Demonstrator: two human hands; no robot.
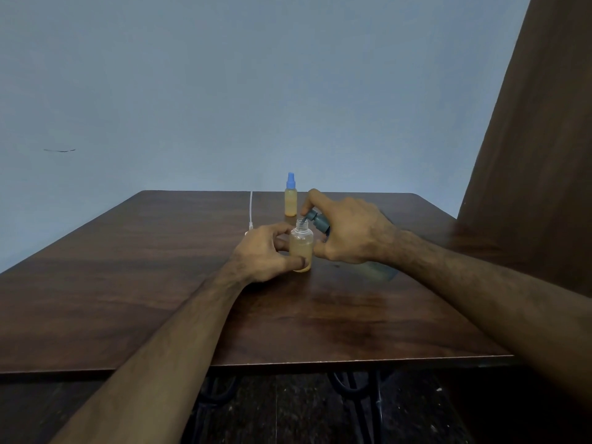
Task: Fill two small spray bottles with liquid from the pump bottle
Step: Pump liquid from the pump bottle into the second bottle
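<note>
The left hand (pixel 261 253) curls round an uncapped small spray bottle (pixel 301 248) standing upright on the wooden table (pixel 128 283), thumb across its lower front, fingers behind it. The bottle holds amber liquid most of the way up. Just right of it, the right hand (pixel 349 233) grips the pump bottle (pixel 320 221), forefinger on top of the grey pump head, whose spout reaches over the open neck. A second spray bottle (pixel 291 200) with a blue cap stands farther back, apart from both hands. A white dip tube (pixel 251 208) lies left of it
</note>
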